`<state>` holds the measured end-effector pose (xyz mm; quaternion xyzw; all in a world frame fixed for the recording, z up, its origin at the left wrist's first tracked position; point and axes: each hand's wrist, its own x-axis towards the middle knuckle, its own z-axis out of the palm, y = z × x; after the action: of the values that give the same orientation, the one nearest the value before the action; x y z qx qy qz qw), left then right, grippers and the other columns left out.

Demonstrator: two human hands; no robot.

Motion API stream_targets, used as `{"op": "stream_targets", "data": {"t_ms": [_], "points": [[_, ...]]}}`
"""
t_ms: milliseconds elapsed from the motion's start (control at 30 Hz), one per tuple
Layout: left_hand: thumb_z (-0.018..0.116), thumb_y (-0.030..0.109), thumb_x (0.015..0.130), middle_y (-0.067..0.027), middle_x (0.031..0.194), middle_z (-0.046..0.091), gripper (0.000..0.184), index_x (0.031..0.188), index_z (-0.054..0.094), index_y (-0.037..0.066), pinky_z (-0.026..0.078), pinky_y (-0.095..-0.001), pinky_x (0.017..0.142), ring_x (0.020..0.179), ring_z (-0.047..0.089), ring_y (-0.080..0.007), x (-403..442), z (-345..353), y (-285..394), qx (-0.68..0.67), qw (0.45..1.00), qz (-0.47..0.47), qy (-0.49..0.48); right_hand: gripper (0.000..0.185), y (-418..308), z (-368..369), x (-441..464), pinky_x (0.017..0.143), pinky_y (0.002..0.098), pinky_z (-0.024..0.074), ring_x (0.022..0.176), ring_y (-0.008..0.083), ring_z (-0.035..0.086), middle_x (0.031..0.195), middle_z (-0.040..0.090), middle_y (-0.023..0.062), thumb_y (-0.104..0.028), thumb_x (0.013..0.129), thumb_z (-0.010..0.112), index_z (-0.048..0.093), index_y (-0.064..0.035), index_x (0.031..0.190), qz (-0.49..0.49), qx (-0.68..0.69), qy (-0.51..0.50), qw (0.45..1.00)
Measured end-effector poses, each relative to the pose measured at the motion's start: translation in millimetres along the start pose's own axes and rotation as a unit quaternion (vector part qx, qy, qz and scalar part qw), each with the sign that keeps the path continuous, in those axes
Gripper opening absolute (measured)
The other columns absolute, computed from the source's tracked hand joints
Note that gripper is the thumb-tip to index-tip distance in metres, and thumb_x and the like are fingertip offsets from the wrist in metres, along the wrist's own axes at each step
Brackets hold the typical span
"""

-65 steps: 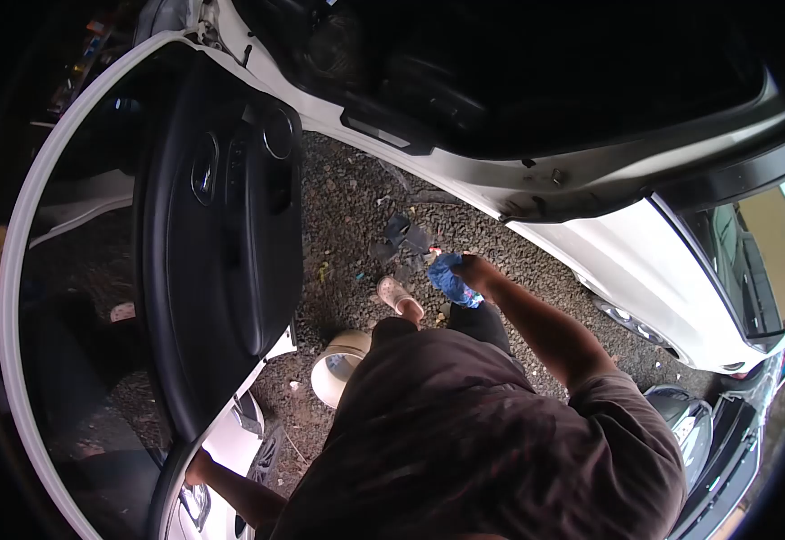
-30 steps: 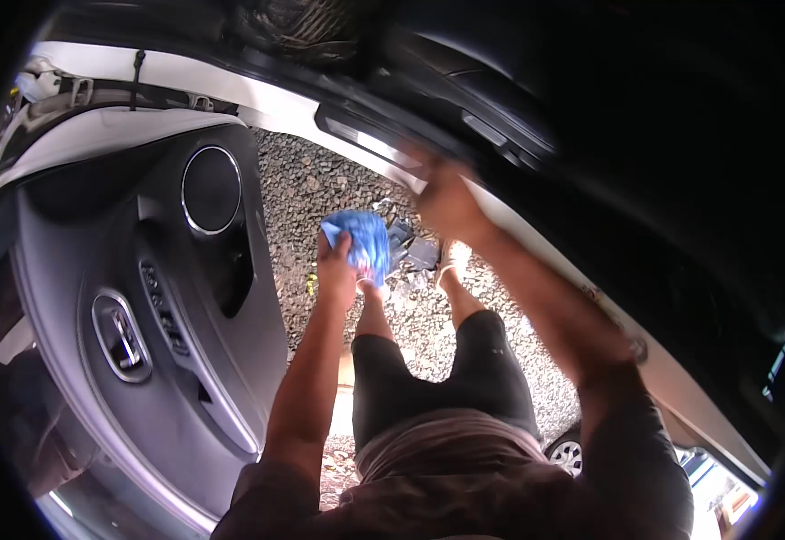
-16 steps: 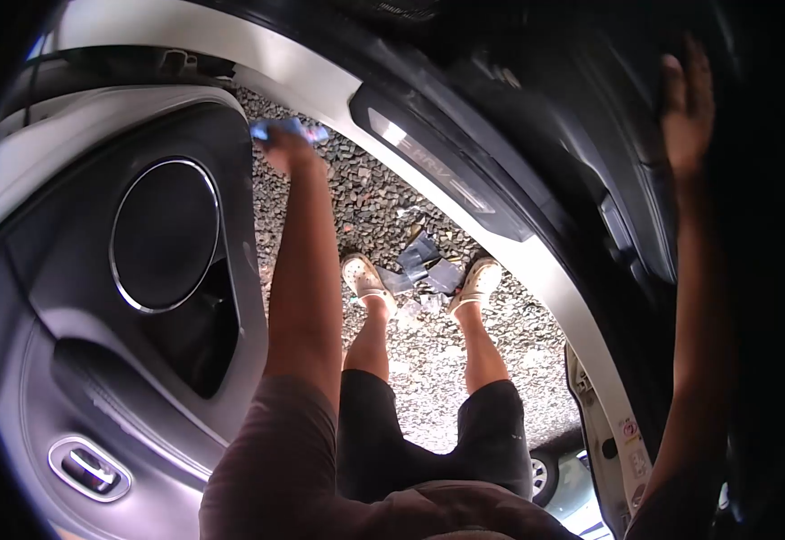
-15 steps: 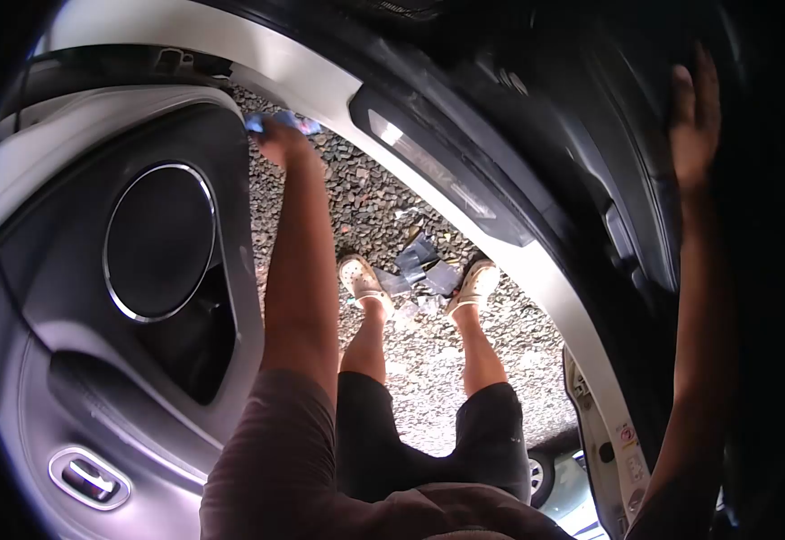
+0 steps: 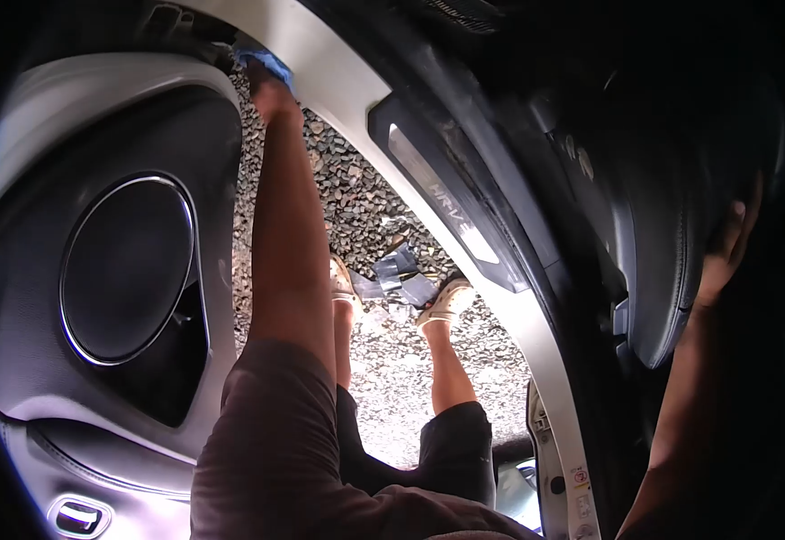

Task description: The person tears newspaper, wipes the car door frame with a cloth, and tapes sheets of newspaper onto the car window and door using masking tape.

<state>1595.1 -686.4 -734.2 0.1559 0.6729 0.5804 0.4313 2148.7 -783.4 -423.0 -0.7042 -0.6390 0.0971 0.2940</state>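
My left hand (image 5: 273, 93) holds a blue cloth (image 5: 267, 65) against the white door frame (image 5: 320, 58) of the car, near the hinge side of the open door. Its fingers are mostly hidden by the cloth and shadow. On the right, my right hand (image 5: 733, 245) rests on the dark car seat (image 5: 658, 243), its fingers stretched out over the side of it. The sill plate (image 5: 446, 193) with lettering lies between my two arms.
The open door's panel (image 5: 28, 297), with a round speaker (image 5: 129, 270), stands on the left. Dark flat pieces (image 5: 397, 267) lie on the gravel (image 5: 352, 180) between my feet in light clogs (image 5: 447, 302). A wheel-side panel edge shows at lower right.
My left hand has moved from the gravel side up to the door frame with the cloth. My right hand has moved lower along the seat. The view has leaned further into the car.
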Motion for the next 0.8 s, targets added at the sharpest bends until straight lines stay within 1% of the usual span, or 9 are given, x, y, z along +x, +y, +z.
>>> {"op": "stream_targets", "data": {"t_ms": [133, 167, 200, 367, 500, 600, 667, 733, 800], "points": [[0.042, 0.050, 0.114, -0.0189, 0.164, 0.050, 0.065, 0.165, 0.042, 0.010, 0.040, -0.0415, 0.120, 0.143, 0.055, -0.0343, -32.8, 4.3, 2.7, 0.149, 0.985, 0.051, 0.071, 0.071, 6.6, -3.3, -2.0, 0.130, 0.0515, 0.0281, 0.159, 0.0413, 0.032, 0.168, 0.036, 0.0269, -0.050, 0.115, 0.035, 0.033, -0.0017, 0.167, 0.003, 0.017, -0.009, 1.000], [0.042, 0.047, 0.115, -0.0227, 0.154, 0.059, 0.062, 0.161, 0.048, 0.006, 0.046, -0.0435, 0.114, 0.133, 0.062, -0.0360, -33.4, 0.9, -6.8, 0.173, 0.979, 0.080, 0.070, 0.071, 7.2, -2.5, -1.8, 0.129, 0.0517, 0.0289, 0.158, 0.0416, 0.032, 0.168, 0.036, 0.0271, -0.050, 0.115, 0.035, 0.033, -0.0023, 0.167, -0.001, 0.017, -0.010, 1.000], [0.041, 0.045, 0.115, -0.0236, 0.144, 0.066, 0.059, 0.155, 0.053, 0.004, 0.050, -0.0451, 0.105, 0.124, 0.067, -0.0359, -56.3, 5.8, 9.3, 0.237, 0.969, 0.021, 0.072, 0.070, 7.3, -3.1, -2.2, 0.129, 0.0518, 0.0297, 0.157, 0.0419, 0.033, 0.168, 0.037, 0.0274, -0.050, 0.115, 0.035, 0.033, -0.0029, 0.167, -0.004, 0.015, -0.010, 1.000], [0.046, 0.030, 0.110, -0.0183, 0.122, 0.073, 0.047, 0.146, 0.060, 0.003, 0.053, -0.0378, 0.095, 0.105, 0.069, -0.0287, -102.1, 3.6, -32.7, 0.160, 0.980, 0.110, 0.047, 0.068, 9.6, -6.5, -1.5, 0.126, 0.0525, 0.0338, 0.155, 0.0434, 0.037, 0.166, 0.038, 0.0285, -0.050, 0.115, 0.035, 0.031, -0.0060, 0.167, -0.034, -0.003, -0.014, 0.999], [0.050, 0.025, 0.108, -0.0200, 0.120, 0.076, 0.046, 0.146, 0.062, 0.003, 0.056, -0.0380, 0.091, 0.102, 0.073, -0.0319, -148.3, 7.1, -45.0, 0.131, 0.987, 0.069, 0.065, 0.066, 13.5, -9.0, -1.8, 0.124, 0.0530, 0.0370, 0.152, 0.0446, 0.040, 0.165, 0.039, 0.0294, -0.049, 0.116, 0.035, 0.030, -0.0085, 0.167, -0.069, -0.027, -0.017, 0.997], [0.050, 0.022, 0.109, -0.0229, 0.124, 0.075, 0.049, 0.150, 0.058, -0.003, 0.056, -0.0389, 0.094, 0.105, 0.073, -0.0288, -183.2, 1.2, -60.9, 0.244, 0.954, 0.168, 0.041, 0.065, 19.9, -11.1, -0.9, 0.122, 0.0534, 0.0395, 0.151, 0.0455, 0.042, 0.164, 0.040, 0.0301, -0.049, 0.116, 0.035, 0.030, -0.0104, 0.168, -0.119, -0.058, -0.012, 0.991], [0.051, 0.017, 0.104, -0.0283, 0.120, 0.075, 0.046, 0.147, 0.064, 0.003, 0.061, -0.0425, 0.086, 0.100, 0.078, -0.0389, -221.4, 3.8, -44.7, 0.278, 0.954, 0.113, 0.015, 0.064, 26.2, -10.8, -0.2, 0.121, 0.0537, 0.0411, 0.149, 0.0461, 0.043, 0.163, 0.041, 0.0305, -0.049, 0.116, 0.035, 0.029, -0.0116, 0.168, -0.171, -0.091, -0.006, 0.981], [0.052, 0.015, 0.103, -0.0252, 0.116, 0.077, 0.044, 0.144, 0.066, 0.004, 0.061, -0.0433, 0.085, 0.099, 0.078, -0.0369, -243.0, -3.7, -64.6, 0.237, 0.964, 0.123, 0.004, 0.063, 30.5, -11.0, 1.0, 0.120, 0.0540, 0.0427, 0.148, 0.0467, 0.045, 0.162, 0.041, 0.0310, -0.049, 0.117, 0.036, 0.029, -0.0129, 0.168, -0.236, -0.127, 0.001, 0.964], [0.051, 0.014, 0.102, -0.0229, 0.117, 0.077, 0.044, 0.141, 0.068, 0.006, 0.062, -0.0433, 0.087, 0.100, 0.078, -0.0358, -281.2, -14.4, -55.2, 0.320, 0.940, 0.100, -0.052, 0.063, 34.6, -9.6, 2.9, 0.119, 0.0543, 0.0443, 0.147, 0.0473, 0.046, 0.162, 0.042, 0.0314, -0.049, 0.117, 0.036, 0.028, -0.0141, 0.168, -0.297, -0.158, 0.014, 0.942]]}}
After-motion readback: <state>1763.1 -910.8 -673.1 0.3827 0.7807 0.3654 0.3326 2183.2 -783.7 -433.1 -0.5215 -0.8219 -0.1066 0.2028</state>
